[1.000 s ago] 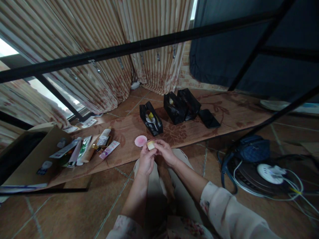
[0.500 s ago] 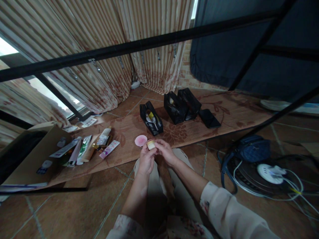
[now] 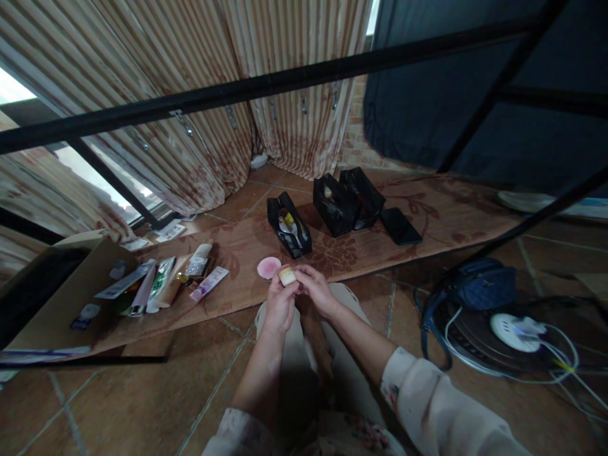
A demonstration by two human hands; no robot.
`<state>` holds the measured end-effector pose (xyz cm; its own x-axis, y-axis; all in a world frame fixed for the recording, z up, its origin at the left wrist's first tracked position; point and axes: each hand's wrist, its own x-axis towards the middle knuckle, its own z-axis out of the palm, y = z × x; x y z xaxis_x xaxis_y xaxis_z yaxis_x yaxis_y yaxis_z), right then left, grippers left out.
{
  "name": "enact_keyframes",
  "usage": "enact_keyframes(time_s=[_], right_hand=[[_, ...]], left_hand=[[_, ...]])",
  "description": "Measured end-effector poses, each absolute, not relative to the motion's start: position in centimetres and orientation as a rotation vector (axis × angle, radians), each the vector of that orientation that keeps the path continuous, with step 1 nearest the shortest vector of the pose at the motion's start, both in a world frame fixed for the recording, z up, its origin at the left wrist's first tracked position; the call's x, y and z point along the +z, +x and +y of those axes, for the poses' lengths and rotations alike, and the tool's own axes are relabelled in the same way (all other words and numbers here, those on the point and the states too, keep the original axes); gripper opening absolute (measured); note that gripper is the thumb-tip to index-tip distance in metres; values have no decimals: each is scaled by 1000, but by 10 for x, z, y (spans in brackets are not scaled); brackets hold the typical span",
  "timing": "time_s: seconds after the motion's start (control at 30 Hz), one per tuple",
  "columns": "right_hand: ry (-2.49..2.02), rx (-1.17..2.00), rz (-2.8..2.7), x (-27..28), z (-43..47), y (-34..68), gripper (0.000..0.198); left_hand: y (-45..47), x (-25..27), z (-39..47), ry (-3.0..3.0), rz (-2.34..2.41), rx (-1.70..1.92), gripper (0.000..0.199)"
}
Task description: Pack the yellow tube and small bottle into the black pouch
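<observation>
Between my two hands is a small cream jar (image 3: 287, 276), pale with a yellowish band. My left hand (image 3: 280, 305) is closed around its lower left side, and the fingers of my right hand (image 3: 315, 289) grip it from the right. Just beyond the jar, a round pink dish-like disc (image 3: 268, 267) lies on the brown patterned cloth (image 3: 247, 278). Behind that stands an open black pouch (image 3: 289, 227) with small items inside, one of them yellow. My fingers hide part of the jar.
Two more black pouches (image 3: 335, 206) and a dark phone (image 3: 400, 226) lie farther right. Tubes and bottles (image 3: 161, 282) sit at left beside a cardboard box (image 3: 61, 304). A black metal bar (image 3: 266, 82) crosses ahead. A blue bag (image 3: 484, 283) and a white power strip (image 3: 515, 331) are at right.
Both hands stay in nearly the same place on the jar. The jar looks slightly tilted compared with before; otherwise little differs.
</observation>
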<state>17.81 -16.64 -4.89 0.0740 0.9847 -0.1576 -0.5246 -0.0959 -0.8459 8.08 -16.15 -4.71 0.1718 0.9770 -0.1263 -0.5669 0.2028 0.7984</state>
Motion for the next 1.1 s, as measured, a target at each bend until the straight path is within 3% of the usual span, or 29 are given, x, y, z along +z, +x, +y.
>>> enact_keyframes(time_s=[0.53,0.77,1.0,1.1], right_hand=[[-887,1448,-648,-48,-164,176,44],[-877,1494,-664,-56,-158,173,46],[-873,1531,-652,-63,-157,169,47],[-881,1569,-646,-65,-157,169,50]], left_hand=[[73,-44,-161,743,884,1315,35],[59,8,-103,914,955,1434,36],[83,53,-18,1240,1061,1121,35],[93,56,6,1486,1141,922,25]])
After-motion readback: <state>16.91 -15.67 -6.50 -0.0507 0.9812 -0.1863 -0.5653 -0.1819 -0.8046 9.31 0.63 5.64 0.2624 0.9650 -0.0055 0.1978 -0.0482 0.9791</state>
